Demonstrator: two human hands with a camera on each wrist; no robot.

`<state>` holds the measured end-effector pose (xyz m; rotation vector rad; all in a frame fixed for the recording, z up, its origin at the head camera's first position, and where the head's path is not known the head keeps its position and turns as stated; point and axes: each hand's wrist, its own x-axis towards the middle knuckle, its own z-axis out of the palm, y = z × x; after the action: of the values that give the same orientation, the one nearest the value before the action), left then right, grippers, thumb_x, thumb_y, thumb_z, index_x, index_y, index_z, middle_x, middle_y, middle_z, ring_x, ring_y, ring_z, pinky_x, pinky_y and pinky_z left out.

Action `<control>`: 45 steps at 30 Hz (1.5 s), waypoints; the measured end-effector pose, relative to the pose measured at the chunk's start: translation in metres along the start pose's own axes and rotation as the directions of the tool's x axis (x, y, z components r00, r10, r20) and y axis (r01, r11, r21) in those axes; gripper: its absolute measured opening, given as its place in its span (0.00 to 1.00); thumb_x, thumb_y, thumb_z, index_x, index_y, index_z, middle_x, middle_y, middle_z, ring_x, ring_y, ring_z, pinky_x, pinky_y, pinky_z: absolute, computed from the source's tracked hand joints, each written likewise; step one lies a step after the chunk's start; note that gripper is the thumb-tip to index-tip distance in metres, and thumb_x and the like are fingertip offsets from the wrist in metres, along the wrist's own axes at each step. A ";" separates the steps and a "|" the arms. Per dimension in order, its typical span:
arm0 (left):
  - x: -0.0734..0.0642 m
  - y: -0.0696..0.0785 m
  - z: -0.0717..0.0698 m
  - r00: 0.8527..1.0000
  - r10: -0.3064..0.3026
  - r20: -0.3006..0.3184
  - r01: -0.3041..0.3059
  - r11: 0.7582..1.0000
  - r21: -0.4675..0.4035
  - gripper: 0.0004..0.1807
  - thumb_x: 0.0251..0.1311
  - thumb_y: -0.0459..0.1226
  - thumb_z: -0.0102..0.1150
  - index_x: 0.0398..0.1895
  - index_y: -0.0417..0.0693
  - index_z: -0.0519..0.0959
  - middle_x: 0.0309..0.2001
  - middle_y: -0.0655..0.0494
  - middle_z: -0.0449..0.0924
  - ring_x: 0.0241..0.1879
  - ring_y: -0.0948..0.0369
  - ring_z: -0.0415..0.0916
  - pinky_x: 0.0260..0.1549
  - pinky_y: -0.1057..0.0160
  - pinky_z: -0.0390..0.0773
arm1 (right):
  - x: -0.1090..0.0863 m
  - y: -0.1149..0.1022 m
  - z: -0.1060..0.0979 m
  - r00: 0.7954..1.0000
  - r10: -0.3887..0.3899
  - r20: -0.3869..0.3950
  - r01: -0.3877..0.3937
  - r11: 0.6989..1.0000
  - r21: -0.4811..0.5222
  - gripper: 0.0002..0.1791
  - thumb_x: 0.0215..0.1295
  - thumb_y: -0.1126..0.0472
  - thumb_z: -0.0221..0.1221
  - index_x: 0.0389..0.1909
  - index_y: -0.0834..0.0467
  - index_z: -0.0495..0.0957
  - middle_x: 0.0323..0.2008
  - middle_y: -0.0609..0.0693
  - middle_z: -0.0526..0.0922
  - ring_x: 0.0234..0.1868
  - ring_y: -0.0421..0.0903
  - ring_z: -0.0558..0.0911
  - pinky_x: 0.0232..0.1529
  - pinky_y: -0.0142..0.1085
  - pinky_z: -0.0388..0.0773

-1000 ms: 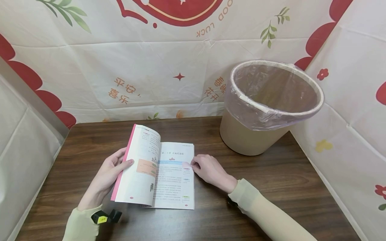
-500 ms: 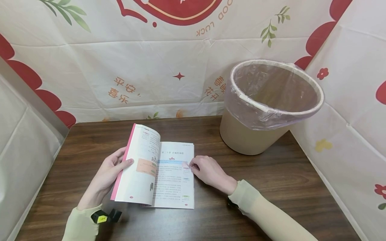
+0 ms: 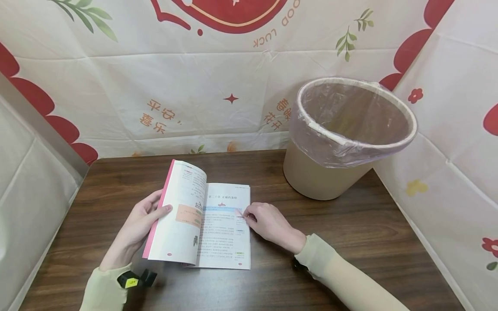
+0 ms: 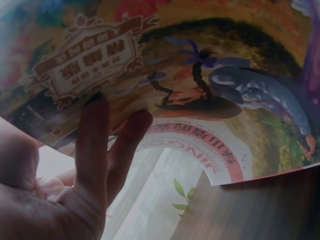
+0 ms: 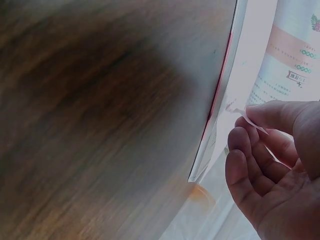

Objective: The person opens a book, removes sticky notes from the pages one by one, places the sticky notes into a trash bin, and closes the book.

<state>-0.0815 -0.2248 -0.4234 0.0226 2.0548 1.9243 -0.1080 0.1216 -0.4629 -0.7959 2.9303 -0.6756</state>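
An open book (image 3: pixel 221 233) lies on the dark wooden table, its left half raised and tilted, with a pink edge. My left hand (image 3: pixel 140 220) grips that raised half, thumb on the page and fingers behind it. The left wrist view shows fingers (image 4: pixel 92 145) against the illustrated cover (image 4: pixel 200 85). At the right page's outer edge, my right hand (image 3: pixel 272 224) pinches a small pale pink slip (image 3: pixel 238 212) between thumb and forefinger. In the right wrist view the slip (image 5: pixel 256 125) sticks out past the fingertips; whether it is stuck to the page I cannot tell.
A beige bin (image 3: pixel 323 177) with a clear plastic liner stands at the table's back right. Printed white cloth (image 3: pixel 218 86) hangs behind and along both sides. Bare wooden tabletop (image 3: pixel 350 229) lies right of the book.
My right hand has moved slightly down, and the slip pinched in it now looks narrower and more tilted. The left hand and the book hold still.
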 end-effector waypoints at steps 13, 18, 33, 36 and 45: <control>0.000 0.000 -0.001 1.000 0.000 0.006 0.000 1.000 0.002 0.36 0.77 0.37 0.57 0.80 0.37 0.53 0.45 0.74 0.88 0.40 0.66 0.91 0.38 0.60 0.91 | -0.004 -0.002 -0.001 1.000 -0.003 -0.009 0.003 1.000 0.004 0.03 0.67 0.66 0.66 0.36 0.57 0.88 0.33 0.47 0.88 0.29 0.36 0.74 0.34 0.28 0.75; 0.000 0.001 -0.001 1.000 -0.003 0.007 0.003 1.000 0.000 0.36 0.77 0.37 0.57 0.81 0.37 0.53 0.45 0.74 0.88 0.40 0.66 0.91 0.38 0.60 0.91 | -0.006 -0.004 -0.001 1.000 0.001 0.001 -0.001 1.000 0.002 0.03 0.68 0.66 0.66 0.37 0.57 0.88 0.34 0.47 0.89 0.30 0.36 0.76 0.35 0.29 0.77; 0.000 0.000 -0.001 1.000 -0.001 0.006 0.001 1.000 -0.001 0.36 0.77 0.37 0.56 0.80 0.36 0.53 0.45 0.74 0.88 0.40 0.66 0.91 0.38 0.60 0.91 | -0.011 -0.005 -0.007 0.999 -0.015 -0.042 0.015 1.000 0.008 0.03 0.68 0.64 0.67 0.35 0.54 0.88 0.32 0.43 0.88 0.29 0.34 0.73 0.34 0.27 0.74; 0.000 0.000 -0.001 1.000 0.001 0.006 -0.001 1.000 -0.001 0.36 0.77 0.37 0.56 0.80 0.36 0.54 0.44 0.74 0.88 0.40 0.66 0.91 0.38 0.60 0.91 | -0.012 -0.005 -0.010 0.997 -0.028 -0.069 0.029 1.000 0.010 0.03 0.67 0.64 0.67 0.35 0.54 0.88 0.31 0.43 0.87 0.28 0.34 0.72 0.33 0.26 0.73; 0.000 0.000 -0.002 1.000 -0.001 0.004 0.001 1.000 -0.016 0.35 0.77 0.37 0.57 0.80 0.36 0.54 0.44 0.73 0.89 0.40 0.66 0.91 0.37 0.60 0.91 | -0.015 -0.004 -0.024 0.990 -0.046 -0.132 0.047 0.999 0.004 0.05 0.65 0.67 0.67 0.35 0.54 0.89 0.30 0.42 0.86 0.28 0.34 0.73 0.34 0.26 0.74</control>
<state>-0.0820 -0.2267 -0.4237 0.0221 2.0366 1.9381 -0.0965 0.1349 -0.4410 -0.8534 3.0332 -0.7705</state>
